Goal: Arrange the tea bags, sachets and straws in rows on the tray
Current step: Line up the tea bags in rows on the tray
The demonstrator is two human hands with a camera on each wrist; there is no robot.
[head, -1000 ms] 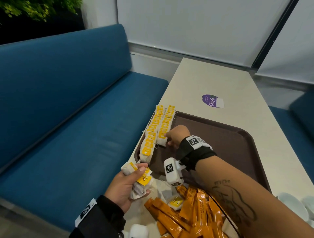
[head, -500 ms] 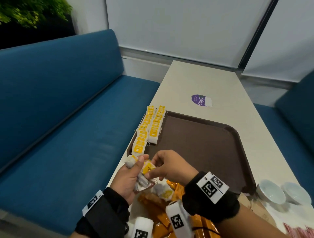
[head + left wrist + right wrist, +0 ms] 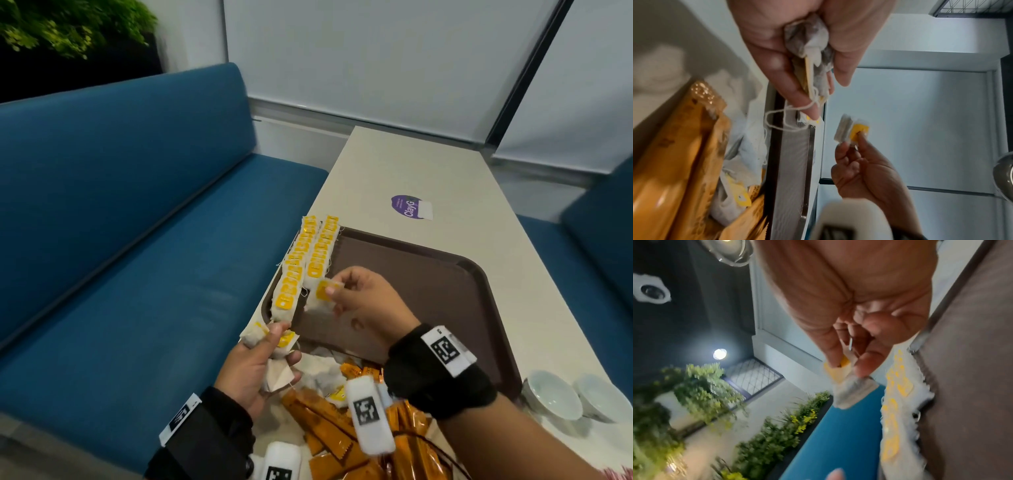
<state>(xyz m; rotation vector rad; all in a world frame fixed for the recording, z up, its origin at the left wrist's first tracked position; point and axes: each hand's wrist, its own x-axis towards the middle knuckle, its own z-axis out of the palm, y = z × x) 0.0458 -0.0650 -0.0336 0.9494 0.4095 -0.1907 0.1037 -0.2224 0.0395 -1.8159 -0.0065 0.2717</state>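
Note:
A brown tray (image 3: 428, 281) lies on the table. Two rows of tea bags (image 3: 305, 260) with yellow tags run along its left edge, also seen in the right wrist view (image 3: 898, 404). My right hand (image 3: 346, 291) pinches a single tea bag (image 3: 320, 296) by its yellow tag, just above the near end of the right row (image 3: 840, 379). My left hand (image 3: 260, 356) grips a bunch of tea bags (image 3: 277, 342) at the tray's near left corner, their strings dangling (image 3: 812, 53). Orange sachets (image 3: 329, 421) and loose tea bags (image 3: 322, 373) lie heaped below the tray.
A blue bench (image 3: 137, 257) runs along the table's left side. A purple sticker (image 3: 411, 207) sits on the table beyond the tray. Two white bowls (image 3: 575, 397) stand at the tray's near right corner. The tray's middle and right show bare brown surface.
My right hand came back from the row to my left hand, took one tea bag from the bunch, and now carries it toward the right row.

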